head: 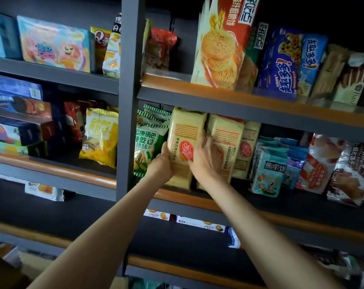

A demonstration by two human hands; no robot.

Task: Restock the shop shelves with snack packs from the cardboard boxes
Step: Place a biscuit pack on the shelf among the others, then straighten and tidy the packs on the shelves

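A yellow cracker pack (184, 130) with a red round logo stands upright on the middle shelf (176, 196), right of the centre post. My left hand (161, 163) grips its lower left edge. My right hand (204, 157) presses on its right side, fingers spread between it and a second, identical yellow pack (227, 138). A third yellow pack (246, 149) stands further right. A green-and-white striped snack bag (148, 140) touches the held pack on the left. The cardboard boxes are only dimly seen at the bottom left (5, 268).
The dark centre post (127, 122) splits the shelving. Light blue biscuit bags (268, 172) and red-white packs (320, 163) fill the middle shelf to the right. A yellow bag (99, 134) sits left of the post. The upper shelf (218, 94) holds a tall orange biscuit box (220, 42).
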